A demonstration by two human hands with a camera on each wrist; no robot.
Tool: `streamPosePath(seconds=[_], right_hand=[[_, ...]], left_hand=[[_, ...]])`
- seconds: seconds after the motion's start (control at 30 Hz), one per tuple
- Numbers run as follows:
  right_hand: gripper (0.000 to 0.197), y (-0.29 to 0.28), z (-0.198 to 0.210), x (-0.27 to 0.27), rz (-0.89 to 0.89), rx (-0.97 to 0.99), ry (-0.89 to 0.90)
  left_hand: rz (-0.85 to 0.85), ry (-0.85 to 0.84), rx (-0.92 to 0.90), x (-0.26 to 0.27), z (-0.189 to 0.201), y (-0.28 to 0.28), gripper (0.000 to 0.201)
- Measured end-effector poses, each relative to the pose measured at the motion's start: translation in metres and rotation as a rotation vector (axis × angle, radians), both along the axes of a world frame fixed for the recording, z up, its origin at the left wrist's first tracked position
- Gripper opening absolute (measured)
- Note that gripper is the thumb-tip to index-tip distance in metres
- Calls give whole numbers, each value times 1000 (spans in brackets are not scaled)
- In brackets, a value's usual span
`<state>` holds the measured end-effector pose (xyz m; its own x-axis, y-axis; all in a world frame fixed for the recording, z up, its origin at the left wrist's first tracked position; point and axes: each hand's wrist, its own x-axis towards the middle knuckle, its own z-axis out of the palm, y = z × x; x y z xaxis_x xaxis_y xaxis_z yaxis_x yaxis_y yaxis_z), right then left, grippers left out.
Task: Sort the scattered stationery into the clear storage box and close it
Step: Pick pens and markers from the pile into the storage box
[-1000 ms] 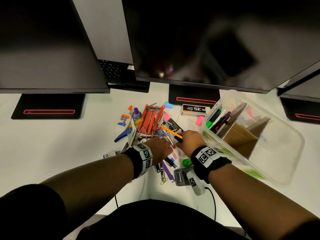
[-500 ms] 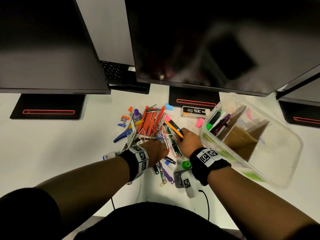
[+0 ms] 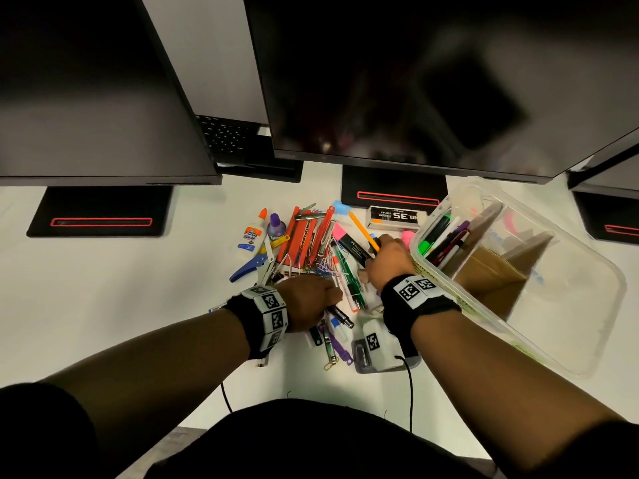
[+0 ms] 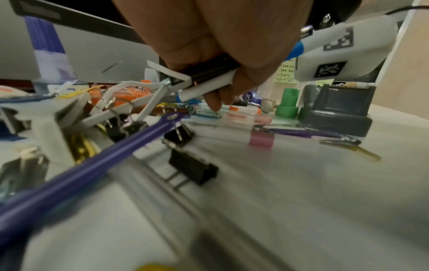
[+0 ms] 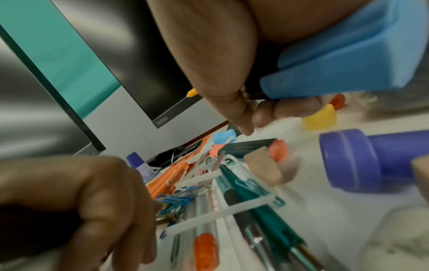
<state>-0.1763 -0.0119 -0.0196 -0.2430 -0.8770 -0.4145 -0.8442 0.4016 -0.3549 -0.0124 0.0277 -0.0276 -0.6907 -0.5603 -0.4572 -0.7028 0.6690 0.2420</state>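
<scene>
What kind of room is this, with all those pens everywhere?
Probably an office desk. Big dark monitors stand on a white desk, a keyboard sits behind them, and a stationery pile lies beside a clear storage box.

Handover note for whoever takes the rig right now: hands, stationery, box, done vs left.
Left hand: grips a bundle of pens low over the pile.
Right hand: holds an orange pencil and a blue-capped item, next to the clear storage box.
Done: several markers stand in the box's near compartment.
Left: most of the stationery pile, including the glue bottle and staples box, lies on the desk. Box open; no lid seen.
</scene>
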Motion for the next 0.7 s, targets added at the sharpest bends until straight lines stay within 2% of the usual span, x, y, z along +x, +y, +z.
streamPosePath(seconds=[0.13, 0.27, 0.37, 0.5, 0.63, 0.7], right_hand=[[29, -3, -3, 5, 135, -29, -32], [28, -11, -3, 12, 216, -22, -15], [27, -13, -3, 11, 254, 49, 46], [38, -8, -4, 8, 310, 168, 106], [19, -3, 0, 3, 253, 221, 66], [22, 0, 3, -1, 183, 244, 15]], left_hand=[[31, 55, 23, 2, 8, -2, 36], [-11, 60, 29, 0, 15, -3, 38], [-22, 75, 2, -2, 18, -4, 35], [-11, 28, -32, -3, 17, -14, 34], [-78, -76, -76, 0, 11, -19, 30], [-114, -113, -78, 4, 7, -20, 38]])
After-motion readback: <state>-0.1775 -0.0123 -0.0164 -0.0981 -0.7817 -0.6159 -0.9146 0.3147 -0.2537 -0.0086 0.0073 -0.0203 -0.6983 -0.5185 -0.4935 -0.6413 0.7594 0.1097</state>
